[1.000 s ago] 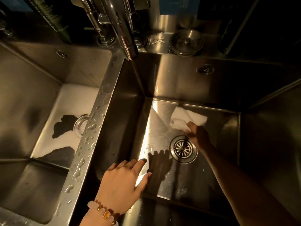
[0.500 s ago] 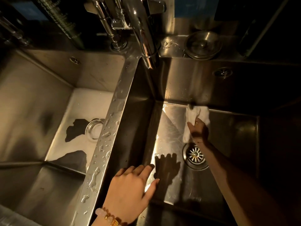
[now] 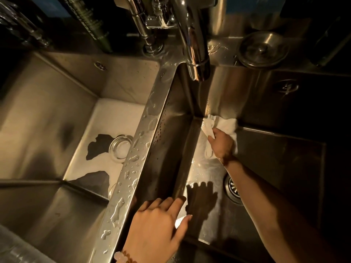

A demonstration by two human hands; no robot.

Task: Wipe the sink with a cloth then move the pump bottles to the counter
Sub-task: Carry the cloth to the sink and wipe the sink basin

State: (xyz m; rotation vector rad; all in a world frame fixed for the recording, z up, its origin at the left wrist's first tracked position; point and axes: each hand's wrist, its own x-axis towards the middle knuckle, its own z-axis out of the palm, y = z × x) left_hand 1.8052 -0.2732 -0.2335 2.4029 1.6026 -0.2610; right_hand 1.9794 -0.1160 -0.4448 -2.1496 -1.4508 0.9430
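Deep in the right steel sink basin point(image 3: 275, 168), my right hand point(image 3: 222, 145) grips a white cloth point(image 3: 224, 123) and presses it into the basin's far left bottom corner. My left hand point(image 3: 157, 230), with a bead bracelet at the wrist, hovers over the basin's near left side with its fingers spread and holds nothing. Its shadow falls on the wet basin floor. The round drain strainer point(image 3: 232, 188) lies beside my right forearm, partly hidden by it. No pump bottle shows clearly; the back ledge is dark.
A chrome faucet point(image 3: 193, 40) hangs over the wet divider point(image 3: 133, 158) between the basins. The left basin point(image 3: 47, 130) holds a round drain point(image 3: 121, 147) and a white patch on its floor. A round metal lid point(image 3: 263, 49) sits on the back ledge.
My right hand has slid the cloth from beside the drain up and leftward into the far corner. The view has shifted left and closer. My left hand stays spread over the near side.
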